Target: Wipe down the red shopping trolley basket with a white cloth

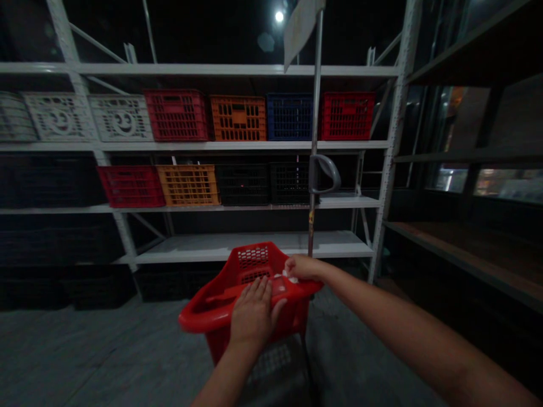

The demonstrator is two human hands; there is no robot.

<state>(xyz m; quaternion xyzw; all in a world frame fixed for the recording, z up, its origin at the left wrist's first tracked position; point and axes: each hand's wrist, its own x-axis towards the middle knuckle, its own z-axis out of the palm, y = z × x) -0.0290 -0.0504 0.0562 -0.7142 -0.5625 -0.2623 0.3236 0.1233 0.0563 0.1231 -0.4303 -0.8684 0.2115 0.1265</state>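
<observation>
A red plastic shopping cart [199, 323] with a mesh-patterned back stands in front of me. My left hand [252, 311] lies on its near side, fingers stretched out over the red edge and thumb apart. At the right corner of the cart's rim, my right hand [300, 267] is closed around a crumpled white cloth or tissue [290, 276], pressed against the red plastic. Most of that white piece is hidden under the fingers. A metal pole [317, 102] rises beside the cart, carrying a grey loop handle [326, 174] and a pale sign [300, 31] at its top.
White metal shelving [237, 146] spans the background, holding several crates, among them a red crate [177, 116], an orange crate [238, 117] and a blue crate [289, 117]. Darker shelves [466, 237] stand at the right. The grey floor [127, 350] is dimly lit.
</observation>
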